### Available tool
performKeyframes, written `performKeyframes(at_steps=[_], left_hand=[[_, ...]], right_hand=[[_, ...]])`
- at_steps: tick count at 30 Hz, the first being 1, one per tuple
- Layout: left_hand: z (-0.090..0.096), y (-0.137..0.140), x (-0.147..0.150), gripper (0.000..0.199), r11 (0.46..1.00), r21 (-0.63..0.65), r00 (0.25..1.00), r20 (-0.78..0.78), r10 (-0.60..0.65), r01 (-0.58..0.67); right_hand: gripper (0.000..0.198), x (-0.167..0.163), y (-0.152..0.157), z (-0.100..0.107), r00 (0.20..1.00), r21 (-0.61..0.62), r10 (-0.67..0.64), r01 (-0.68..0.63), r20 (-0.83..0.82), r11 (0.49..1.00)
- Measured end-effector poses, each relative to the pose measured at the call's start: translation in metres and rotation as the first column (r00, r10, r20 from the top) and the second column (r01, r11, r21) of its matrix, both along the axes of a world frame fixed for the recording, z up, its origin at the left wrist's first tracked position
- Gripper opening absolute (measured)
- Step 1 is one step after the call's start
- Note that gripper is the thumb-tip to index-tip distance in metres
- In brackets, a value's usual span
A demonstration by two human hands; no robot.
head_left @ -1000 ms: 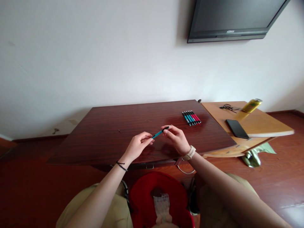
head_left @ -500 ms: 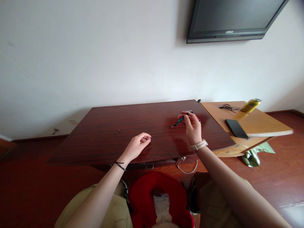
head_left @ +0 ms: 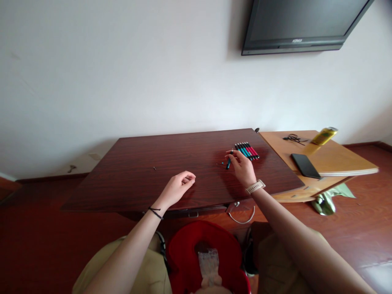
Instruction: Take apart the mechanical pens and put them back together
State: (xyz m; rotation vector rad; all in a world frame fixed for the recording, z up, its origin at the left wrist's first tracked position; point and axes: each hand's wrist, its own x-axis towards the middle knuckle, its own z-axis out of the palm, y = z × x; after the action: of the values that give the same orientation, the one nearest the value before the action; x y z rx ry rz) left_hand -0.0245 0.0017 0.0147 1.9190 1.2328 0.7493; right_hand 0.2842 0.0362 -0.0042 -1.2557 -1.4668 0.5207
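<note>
My right hand [head_left: 242, 165] pinches a blue-and-black pen [head_left: 228, 164] between thumb and fingers, the pen tilted over the dark wooden table [head_left: 171, 149]. Just beyond it lies a row of several pens [head_left: 247, 150], blue ones on the left and red ones on the right. A tiny blue piece [head_left: 222, 163] rests on the tabletop left of the held pen. My left hand [head_left: 179, 185] hovers at or rests on the table's front part, fingers loosely curled, with nothing visible in it. Farther left is a small thin piece [head_left: 154, 168], too small to name.
On the lighter side table [head_left: 343, 161] at the right are a black phone [head_left: 305, 165], a dark cable [head_left: 294, 139] and a yellow can [head_left: 325, 136]. A television [head_left: 306, 28] hangs on the wall. Below the front edge stands a red stool seat [head_left: 180, 253] holding a clear plastic bag [head_left: 209, 261].
My right hand has shifted left and slightly toward me, uncovering the row of pens. The held pen has turned from slanting to nearly upright. My left hand has barely moved.
</note>
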Motion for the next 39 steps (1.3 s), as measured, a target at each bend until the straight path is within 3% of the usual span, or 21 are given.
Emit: performKeyframes(at_steps=[10, 16, 24, 32, 39], left_hand=[[-0.005, 0.003, -0.007, 0.022, 0.999, 0.04, 0.999, -0.019, 0.035, -0.034], [-0.01, 0.011, -0.015, 0.023, 0.993, 0.084, 0.995, -0.033, 0.09, -0.087], [-0.005, 0.006, -0.007, 0.023, 0.995, 0.074, 0.998, -0.027, 0.064, -0.062], [-0.008, 0.004, -0.006, 0.02, 0.995, 0.089, 0.997, -0.044, 0.057, -0.053], [-0.011, 0.003, -0.003, 0.019, 0.996, 0.077, 0.997, -0.06, 0.052, -0.047]], right_hand=[[0.026, -0.002, -0.002, -0.004, 0.996, 0.021, -0.06, 0.059, 0.072, 0.998], [0.022, 0.0, -0.001, -0.015, 0.991, -0.12, -0.042, 0.057, 0.128, 0.991], [0.031, 0.006, 0.006, -0.012, 0.996, -0.167, -0.027, 0.041, 0.081, 0.985], [0.019, 0.003, 0.017, -0.015, 0.91, -0.179, -0.062, 0.147, 0.41, 0.973], [0.018, -0.003, 0.023, -0.02, 0.84, -0.266, -0.011, 0.185, 0.543, 0.946]])
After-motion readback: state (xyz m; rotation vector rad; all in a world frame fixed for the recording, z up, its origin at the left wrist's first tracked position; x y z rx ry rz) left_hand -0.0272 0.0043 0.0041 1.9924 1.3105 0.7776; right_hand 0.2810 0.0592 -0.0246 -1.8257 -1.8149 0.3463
